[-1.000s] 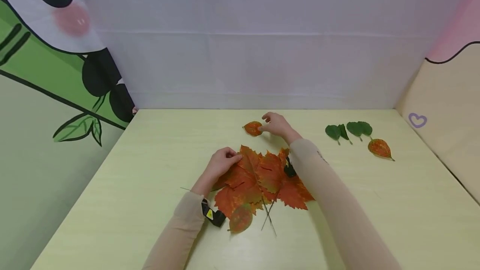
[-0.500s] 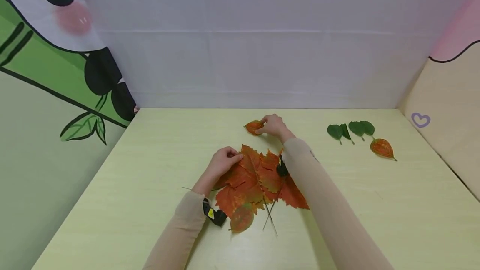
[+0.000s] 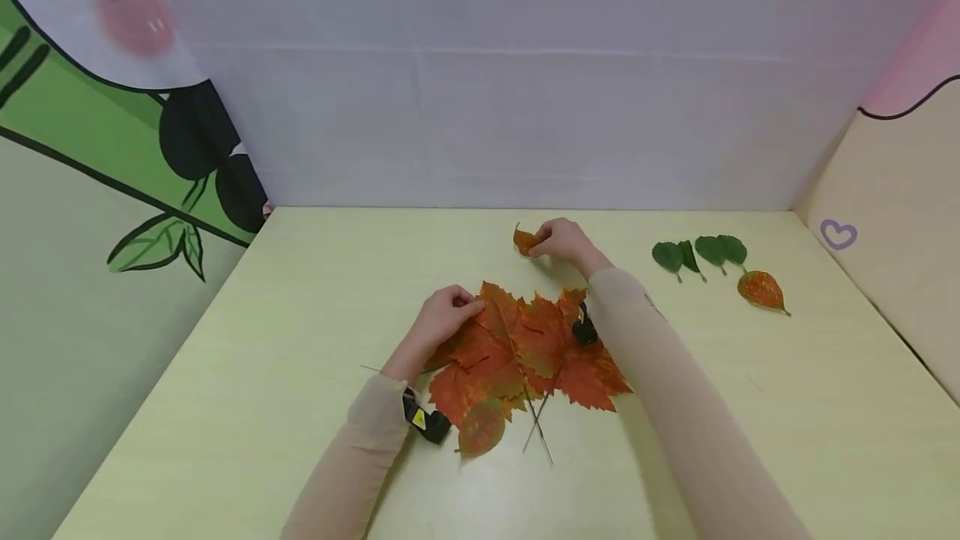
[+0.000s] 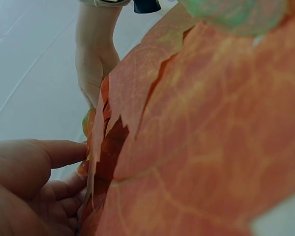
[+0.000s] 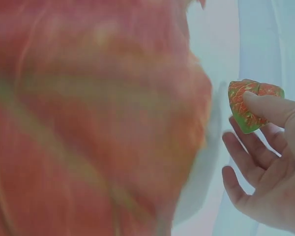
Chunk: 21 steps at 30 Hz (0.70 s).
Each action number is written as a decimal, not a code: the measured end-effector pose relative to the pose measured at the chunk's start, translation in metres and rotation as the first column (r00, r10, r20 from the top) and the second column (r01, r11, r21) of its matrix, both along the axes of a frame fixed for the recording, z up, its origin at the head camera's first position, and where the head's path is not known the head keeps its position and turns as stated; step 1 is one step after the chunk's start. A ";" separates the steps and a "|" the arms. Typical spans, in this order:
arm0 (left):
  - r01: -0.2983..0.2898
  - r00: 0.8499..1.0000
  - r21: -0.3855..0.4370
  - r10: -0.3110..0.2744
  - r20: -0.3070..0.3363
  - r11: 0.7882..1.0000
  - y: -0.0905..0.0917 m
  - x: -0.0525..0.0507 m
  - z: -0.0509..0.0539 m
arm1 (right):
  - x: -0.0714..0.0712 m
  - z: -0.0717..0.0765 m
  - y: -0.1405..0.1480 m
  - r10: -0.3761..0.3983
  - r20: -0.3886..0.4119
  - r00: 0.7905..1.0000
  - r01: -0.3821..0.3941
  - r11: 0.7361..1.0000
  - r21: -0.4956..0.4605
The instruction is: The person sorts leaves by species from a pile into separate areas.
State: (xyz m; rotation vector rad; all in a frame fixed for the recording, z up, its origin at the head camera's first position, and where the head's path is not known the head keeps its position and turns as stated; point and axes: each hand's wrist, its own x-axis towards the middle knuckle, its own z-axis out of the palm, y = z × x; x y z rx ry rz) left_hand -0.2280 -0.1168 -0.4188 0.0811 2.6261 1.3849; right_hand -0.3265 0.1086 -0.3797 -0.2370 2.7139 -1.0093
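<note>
Near the table's far edge, my right hand [image 3: 566, 242] holds a small orange leaf [image 3: 525, 240] up from the surface. The right wrist view has this leaf [image 5: 241, 105] pinched under the thumb, its face red-orange with a green rim. My left hand [image 3: 437, 322] grips the left edge of a cluster of overlapping orange maple leaves [image 3: 491, 357]. Close up in the left wrist view, the thumb and fingers meet at the edge of the maple leaves [image 4: 152, 172]; the fingertips are partly hidden behind them. An oval orange-green leaf [image 3: 482, 427] lies at the cluster's lower edge.
Several small green leaves [image 3: 711, 250] lie at the far right of the pale table [image 3: 300, 457], with an orange oval leaf [image 3: 762, 290] beside them. Thin stems [image 3: 537, 432] stick out below the cluster. A pale cloth wall [image 3: 480, 123] stands behind the table.
My right hand has taken hold of the small orange leaf, lifted it off the table and tilted it, shifting slightly right. My left hand has stayed at the maple leaves.
</note>
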 end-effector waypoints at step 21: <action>-0.006 1.000 -0.008 0.006 0.002 1.000 0.000 0.002 0.001 | 0.023 0.017 0.083 -0.061 -0.104 0.993 0.056 0.997 -0.051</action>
